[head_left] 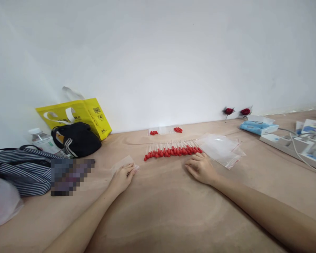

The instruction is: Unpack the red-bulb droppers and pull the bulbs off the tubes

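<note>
My left hand (123, 177) has its fingers closed on the open-end edge of a small clear plastic bag (124, 161) lying on the table. A row of thin pale sticks with red bulb-shaped tips (173, 151) lies side by side in front of me, tips toward me. By the row's right end, my right hand (202, 168) rests low over the table with fingers loosely bent and apart. Nothing shows in it; whether its fingertips touch the last sticks is unclear. Several flat clear bags (219, 149) lie just beyond it.
Farther back, two small red-tipped bunches (154, 133) lie near the wall. At left are a yellow bag (94, 116), black cap (79, 140), bottle (42, 138) and striped bag (28, 172). Tissues (258, 125), a power strip (292, 147) and dark red flowers (245, 111) are right.
</note>
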Demonstrator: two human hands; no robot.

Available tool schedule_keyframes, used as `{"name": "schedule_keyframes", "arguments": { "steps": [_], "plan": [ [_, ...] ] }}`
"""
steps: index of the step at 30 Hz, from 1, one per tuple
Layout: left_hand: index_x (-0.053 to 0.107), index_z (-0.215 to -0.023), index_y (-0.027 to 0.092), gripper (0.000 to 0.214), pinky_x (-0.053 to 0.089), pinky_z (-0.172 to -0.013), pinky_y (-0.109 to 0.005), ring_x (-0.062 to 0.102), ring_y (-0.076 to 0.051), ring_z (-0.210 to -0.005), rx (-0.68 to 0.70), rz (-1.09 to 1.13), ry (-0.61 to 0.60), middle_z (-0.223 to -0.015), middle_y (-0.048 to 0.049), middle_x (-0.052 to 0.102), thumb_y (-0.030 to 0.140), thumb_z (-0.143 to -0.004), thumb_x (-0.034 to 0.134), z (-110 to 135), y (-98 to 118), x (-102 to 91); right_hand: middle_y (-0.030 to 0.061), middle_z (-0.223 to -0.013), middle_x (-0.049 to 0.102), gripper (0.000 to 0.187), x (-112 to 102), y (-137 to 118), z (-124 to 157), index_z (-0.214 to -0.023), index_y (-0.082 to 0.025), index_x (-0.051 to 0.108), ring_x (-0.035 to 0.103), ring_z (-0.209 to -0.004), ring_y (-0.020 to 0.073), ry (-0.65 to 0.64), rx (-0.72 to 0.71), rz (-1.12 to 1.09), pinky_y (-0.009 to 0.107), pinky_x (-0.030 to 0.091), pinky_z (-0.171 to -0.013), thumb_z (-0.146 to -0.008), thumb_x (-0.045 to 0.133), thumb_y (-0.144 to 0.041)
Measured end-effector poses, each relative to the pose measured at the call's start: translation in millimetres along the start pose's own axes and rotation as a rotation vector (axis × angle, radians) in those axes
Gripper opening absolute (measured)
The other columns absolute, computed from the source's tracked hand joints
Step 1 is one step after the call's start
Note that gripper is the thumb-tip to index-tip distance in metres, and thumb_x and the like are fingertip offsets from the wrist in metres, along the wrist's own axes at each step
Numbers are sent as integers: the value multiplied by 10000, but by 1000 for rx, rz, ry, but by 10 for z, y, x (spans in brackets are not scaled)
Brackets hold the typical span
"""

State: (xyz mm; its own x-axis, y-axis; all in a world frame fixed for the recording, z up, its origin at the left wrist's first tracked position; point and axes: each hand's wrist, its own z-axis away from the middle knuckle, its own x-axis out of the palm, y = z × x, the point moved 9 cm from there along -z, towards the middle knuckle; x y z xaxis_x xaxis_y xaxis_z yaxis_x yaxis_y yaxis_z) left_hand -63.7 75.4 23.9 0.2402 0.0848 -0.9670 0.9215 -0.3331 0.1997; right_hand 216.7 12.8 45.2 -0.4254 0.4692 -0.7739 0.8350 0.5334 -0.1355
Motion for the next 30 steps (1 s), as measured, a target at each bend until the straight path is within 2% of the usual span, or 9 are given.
{"name": "schedule_keyframes", "arguments": {
  "steps": [6,10,12,15,18,21,26,28,30],
  "plan": [
    [586,-1098,185,491,273,-1017,-321,405,-176,-1196,142,79,-75,-1252,-54,491,491,-796,348,-165,-238,-157,41,-777,602,178,14,23,-39,-813,-214,636,481,-765,164,-53,-20,64,310,286,-709,-807,463,-252],
    [590,-1085,250,491,272,-1013,-347,400,-201,-1199,146,95,-215,-1269,-27,475,558,-743,420,-267,-394,-240,79,-956,601,224,-80,622,-2,-898,-195,628,496,-889,206,-18,280,215,328,309,-739,-780,439,-177],
    [600,-1068,261,496,290,-1002,-356,421,-224,-1181,123,63,-235,-1250,-31,500,573,-708,463,-303,-375,-272,100,-1050,577,259,-17,982,91,-959,-180,610,496,-947,227,-126,451,255,338,333,-742,-783,419,-180],
    [599,-1071,233,493,323,-985,-362,446,-246,-1154,126,-5,-69,-1246,-54,501,546,-709,480,-327,-158,-366,112,-1056,579,275,74,1320,215,-912,-169,612,512,-966,225,-245,548,253,353,361,-755,-814,356,-193],
    [611,-1029,200,402,367,-955,-357,508,-223,-1071,193,21,167,-1169,-74,546,459,-792,416,-236,241,-401,105,-1032,590,319,102,1485,252,-862,-170,609,523,-966,220,-265,567,248,415,364,-794,-845,294,-218],
    [615,-994,216,314,408,-916,-311,538,-175,-1011,373,159,100,-1085,-54,586,377,-832,401,-94,726,-183,123,-1029,592,349,102,1590,218,-860,-151,600,519,-986,242,-251,599,257,513,340,-823,-863,263,-240],
    [531,-1151,232,368,341,-987,-366,441,-188,-1154,473,285,-137,-1259,-52,486,360,-814,453,41,1122,86,125,-1140,549,331,-47,1410,76,-1019,-150,565,455,-1099,236,-96,546,255,551,210,-957,-872,289,-259],
    [493,-1195,242,400,301,-1012,-392,382,-195,-1209,464,301,-208,-1314,-46,425,367,-817,447,59,1153,137,101,-1098,581,306,-165,1027,5,-1028,-169,576,480,-1075,214,37,340,134,485,238,-987,-863,343,-280],
    [486,-1203,247,400,284,-1022,-400,351,-195,-1231,456,306,-242,-1331,-40,398,368,-826,432,71,1160,160,93,-1107,577,311,-167,554,-2,-1069,-188,569,490,-1067,195,9,99,-72,409,328,-960,-856,382,-315]
  ]
}}
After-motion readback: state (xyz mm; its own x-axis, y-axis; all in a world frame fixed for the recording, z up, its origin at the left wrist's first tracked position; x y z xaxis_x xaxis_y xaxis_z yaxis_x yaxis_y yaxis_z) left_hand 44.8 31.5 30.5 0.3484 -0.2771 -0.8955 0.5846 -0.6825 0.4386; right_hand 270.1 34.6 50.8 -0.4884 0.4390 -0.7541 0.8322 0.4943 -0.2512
